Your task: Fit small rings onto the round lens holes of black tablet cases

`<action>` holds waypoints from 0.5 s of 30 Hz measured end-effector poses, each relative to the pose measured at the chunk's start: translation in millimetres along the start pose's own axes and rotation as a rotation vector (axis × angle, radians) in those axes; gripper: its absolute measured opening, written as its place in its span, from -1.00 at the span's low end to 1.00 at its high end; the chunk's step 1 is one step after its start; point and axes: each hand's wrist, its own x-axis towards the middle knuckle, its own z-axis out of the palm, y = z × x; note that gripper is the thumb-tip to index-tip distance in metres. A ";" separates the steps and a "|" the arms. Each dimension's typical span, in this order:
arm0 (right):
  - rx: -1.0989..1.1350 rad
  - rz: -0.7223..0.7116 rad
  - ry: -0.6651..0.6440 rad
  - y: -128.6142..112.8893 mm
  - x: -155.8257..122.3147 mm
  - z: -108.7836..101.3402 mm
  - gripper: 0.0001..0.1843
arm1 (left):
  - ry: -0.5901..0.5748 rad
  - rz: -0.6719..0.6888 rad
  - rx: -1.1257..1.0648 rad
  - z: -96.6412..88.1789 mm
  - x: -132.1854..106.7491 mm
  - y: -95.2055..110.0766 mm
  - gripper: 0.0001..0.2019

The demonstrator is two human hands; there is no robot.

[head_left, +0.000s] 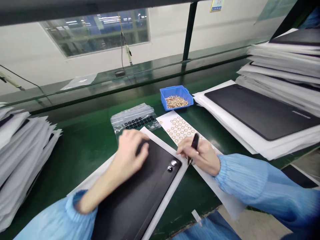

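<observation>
The black panel is lying on a white sheet on the green bench, right in front of me. My left hand is resting on it with the fingers loosely curled, not clenching, probably steadying it. My right hand is pinching a slim black tool between fingers and thumb, its tip pointing down just beside two round metal discs at the panel's far end. A sheet of pale rings, a plastic bag of black round pads and a blue bin of tan rings are sitting just beyond, likely kept within easy reach. A second black panel is lying on white sheets to my right, showing a small word I cannot read, and a stack of white sheets is sitting to my left
</observation>
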 end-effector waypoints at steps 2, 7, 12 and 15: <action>0.164 0.224 0.043 -2.9 1.5 -1.4 -0.40 | -0.135 0.173 -0.061 6.4 -13.9 25.2 -0.80; 0.321 0.355 -0.061 -6.4 2.1 1.0 -0.60 | -0.325 0.349 -0.066 24.9 -35.0 41.7 -0.67; 0.215 0.299 -0.110 -3.8 -0.3 4.9 -0.88 | -0.311 0.369 -0.023 27.1 -34.4 38.9 -0.65; 0.213 0.290 -0.090 -1.2 -2.1 7.6 -0.88 | -0.303 0.382 -0.016 27.4 -33.3 40.0 -0.65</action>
